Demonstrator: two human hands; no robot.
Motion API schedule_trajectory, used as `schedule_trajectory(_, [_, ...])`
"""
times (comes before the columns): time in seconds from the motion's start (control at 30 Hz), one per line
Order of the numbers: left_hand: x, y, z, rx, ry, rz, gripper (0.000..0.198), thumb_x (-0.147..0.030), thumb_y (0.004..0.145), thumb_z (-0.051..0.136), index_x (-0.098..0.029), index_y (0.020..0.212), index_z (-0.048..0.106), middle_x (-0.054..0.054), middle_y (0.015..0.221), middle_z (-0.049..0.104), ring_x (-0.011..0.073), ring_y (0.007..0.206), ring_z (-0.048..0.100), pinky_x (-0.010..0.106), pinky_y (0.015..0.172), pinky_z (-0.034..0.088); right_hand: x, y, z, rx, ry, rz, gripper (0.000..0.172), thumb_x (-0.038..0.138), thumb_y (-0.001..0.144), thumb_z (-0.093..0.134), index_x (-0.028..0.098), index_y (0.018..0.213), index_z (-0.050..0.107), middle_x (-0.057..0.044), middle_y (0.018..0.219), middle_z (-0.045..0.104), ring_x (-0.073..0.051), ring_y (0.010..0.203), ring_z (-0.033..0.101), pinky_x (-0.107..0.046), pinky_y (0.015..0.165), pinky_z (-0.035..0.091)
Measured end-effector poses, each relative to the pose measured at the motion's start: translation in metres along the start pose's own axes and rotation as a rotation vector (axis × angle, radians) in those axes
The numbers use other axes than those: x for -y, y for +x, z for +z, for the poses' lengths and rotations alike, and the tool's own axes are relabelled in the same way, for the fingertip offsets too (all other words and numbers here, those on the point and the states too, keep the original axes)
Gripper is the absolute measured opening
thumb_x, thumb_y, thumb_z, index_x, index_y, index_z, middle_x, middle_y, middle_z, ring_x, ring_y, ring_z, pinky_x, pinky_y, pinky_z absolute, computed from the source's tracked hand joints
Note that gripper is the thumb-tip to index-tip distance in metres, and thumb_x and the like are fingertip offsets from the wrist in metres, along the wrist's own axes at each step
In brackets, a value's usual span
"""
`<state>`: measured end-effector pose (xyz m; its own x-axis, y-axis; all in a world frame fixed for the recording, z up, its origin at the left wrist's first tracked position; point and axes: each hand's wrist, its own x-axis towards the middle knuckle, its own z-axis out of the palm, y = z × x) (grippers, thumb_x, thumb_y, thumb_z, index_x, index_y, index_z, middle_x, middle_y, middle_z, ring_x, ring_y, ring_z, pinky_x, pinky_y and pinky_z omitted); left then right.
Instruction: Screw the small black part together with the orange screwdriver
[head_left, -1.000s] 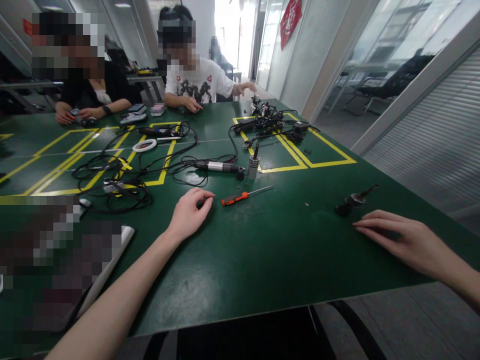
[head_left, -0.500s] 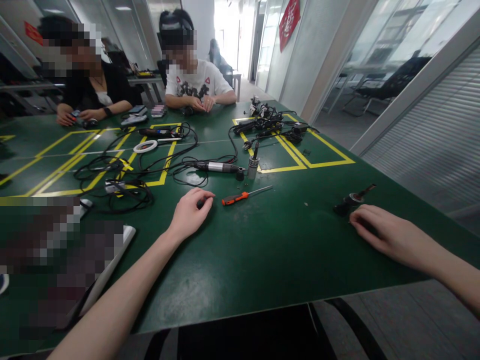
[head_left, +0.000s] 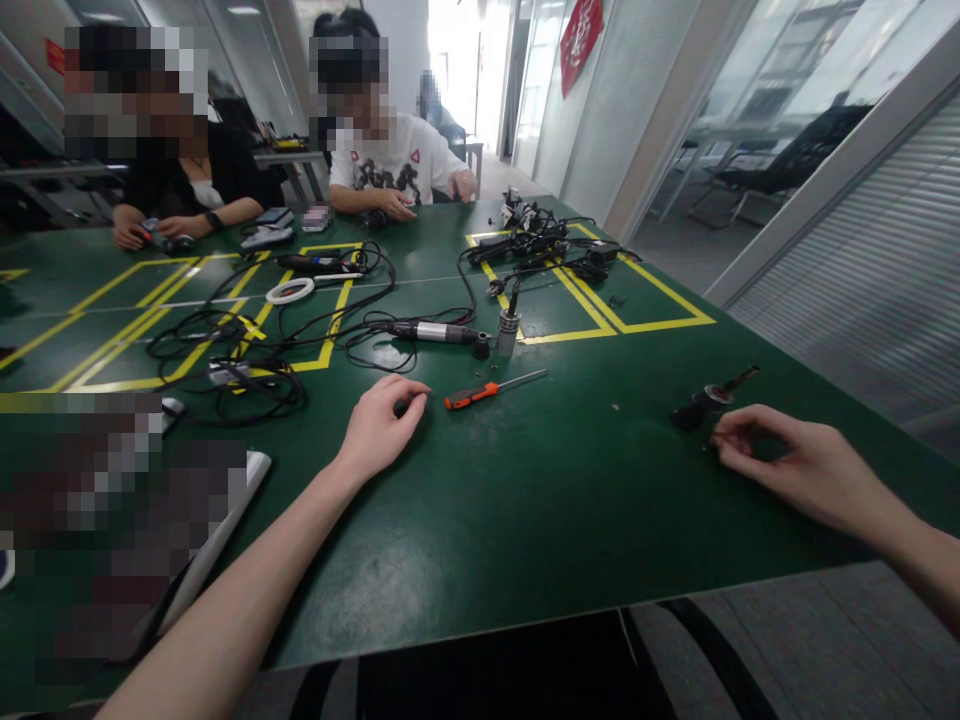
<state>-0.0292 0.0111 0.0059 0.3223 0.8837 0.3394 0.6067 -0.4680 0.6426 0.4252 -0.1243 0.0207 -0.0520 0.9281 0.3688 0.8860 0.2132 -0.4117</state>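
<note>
My left hand (head_left: pixel 384 425) rests on the green table with its fingers curled and thumb and forefinger tips close together; whatever they may hold is hidden. Just right of it lies an orange and black screwdriver (head_left: pixel 472 397), not touched. On the right, the fingertips of my right hand (head_left: pixel 795 455) are pinched together low over the table. I cannot make out anything between them. Close to those fingertips lies a dark motor-like part with a metal collar and a shaft (head_left: pixel 705 400). A tiny speck or screw (head_left: pixel 703 448) shows beside the fingers.
Behind the screwdriver are a cylindrical power tool (head_left: pixel 435 333), an upright metal part with a shaft (head_left: pixel 508 330) and a small black cap (head_left: pixel 481 347). Tangled cables (head_left: pixel 262 390), a white ring (head_left: pixel 291 291) and a black cable pile (head_left: pixel 532 240) lie farther back. Two people sit opposite.
My right hand has shifted slightly right, and its fingers now form a rounder loop with a visible gap behind the fingertips. My left hand stays put. A person opposite has moved their hands apart.
</note>
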Motion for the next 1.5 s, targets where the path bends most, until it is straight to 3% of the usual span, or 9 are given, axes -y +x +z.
schedule_trajectory(0.13, [0.0,0.0,-0.001,0.001,0.002,0.005,0.023,-0.028,0.096,0.059,-0.02,0.099,0.079,0.005,0.092,0.072,0.0179,0.076,0.064,0.031,0.072,0.052,0.002,0.0,0.003,-0.135,-0.075,-0.072,0.039,0.058,0.093,0.062,0.021,0.091,0.073,-0.005,0.073,0.071,-0.018,0.056,0.067,-0.026,0.043,0.054])
schedule_trajectory(0.27, [0.0,-0.001,-0.001,0.003,-0.004,0.006,0.022,-0.028,0.095,0.059,-0.02,0.099,0.079,0.005,0.092,0.073,0.0179,0.076,0.064,0.03,0.072,0.053,-0.002,0.005,0.009,-0.145,-0.154,-0.039,0.059,0.068,0.095,0.058,0.019,0.122,0.075,-0.012,0.106,0.075,-0.02,0.067,0.072,-0.032,0.055,0.062])
schedule_trajectory(0.43, [0.0,0.0,0.0,-0.004,-0.001,0.002,0.022,-0.028,0.095,0.059,-0.02,0.099,0.08,0.005,0.093,0.073,0.0178,0.076,0.064,0.03,0.072,0.053,-0.005,0.011,0.019,-0.087,-0.196,-0.044,0.064,0.076,0.095,0.052,0.02,0.103,0.083,-0.011,0.095,0.081,-0.023,0.066,0.074,-0.035,0.057,0.063])
schedule_trajectory(0.63, [-0.001,-0.001,-0.001,0.007,-0.001,0.0,0.023,-0.029,0.096,0.059,-0.02,0.099,0.08,0.005,0.092,0.072,0.0182,0.076,0.064,0.03,0.071,0.052,0.002,0.009,0.015,-0.131,-0.11,-0.114,0.04,0.051,0.099,0.061,0.02,0.111,0.083,-0.014,0.107,0.082,-0.029,0.094,0.079,-0.037,0.066,0.067])
schedule_trajectory(0.77, [-0.002,0.0,-0.003,0.011,-0.004,0.011,0.024,-0.029,0.096,0.059,-0.019,0.099,0.08,0.005,0.092,0.072,0.0183,0.076,0.064,0.03,0.071,0.052,0.002,0.015,-0.007,-0.244,-0.098,-0.134,0.03,0.04,0.098,0.063,0.021,0.112,0.08,-0.013,0.111,0.081,-0.029,0.099,0.078,-0.046,0.088,0.065])
schedule_trajectory(0.87, [-0.002,0.0,-0.003,0.01,0.001,0.011,0.024,-0.029,0.096,0.059,-0.019,0.099,0.08,0.006,0.092,0.072,0.0182,0.076,0.063,0.03,0.072,0.052,-0.003,0.025,-0.023,-0.395,-0.125,-0.041,0.03,0.04,0.096,0.063,0.019,0.108,0.08,-0.017,0.109,0.082,-0.032,0.098,0.079,-0.05,0.088,0.063])
schedule_trajectory(0.93, [-0.002,0.0,-0.003,0.009,0.004,0.009,0.024,-0.029,0.096,0.058,-0.019,0.1,0.08,0.006,0.092,0.072,0.0181,0.076,0.063,0.03,0.072,0.051,-0.008,0.031,-0.028,-0.429,-0.097,0.04,0.03,0.039,0.094,0.062,0.019,0.106,0.08,-0.018,0.109,0.081,-0.033,0.097,0.079,-0.049,0.083,0.064])
schedule_trajectory(1.2, [-0.001,-0.001,-0.004,0.013,0.012,0.008,0.026,-0.031,0.096,0.057,-0.018,0.1,0.08,0.006,0.092,0.072,0.0183,0.077,0.063,0.031,0.075,0.052,-0.017,0.039,-0.019,-0.365,-0.002,0.05,0.03,0.041,0.087,0.06,0.02,0.098,0.079,-0.016,0.102,0.081,-0.031,0.092,0.078,-0.049,0.078,0.064])
schedule_trajectory(1.5, [0.0,-0.001,-0.004,0.018,0.003,0.007,0.027,-0.032,0.096,0.058,-0.017,0.1,0.08,0.006,0.092,0.072,0.0179,0.075,0.062,0.031,0.073,0.051,-0.02,0.034,-0.008,-0.216,0.154,0.168,0.03,0.04,0.082,0.065,0.022,0.102,0.077,-0.012,0.104,0.08,-0.029,0.098,0.078,-0.051,0.095,0.064])
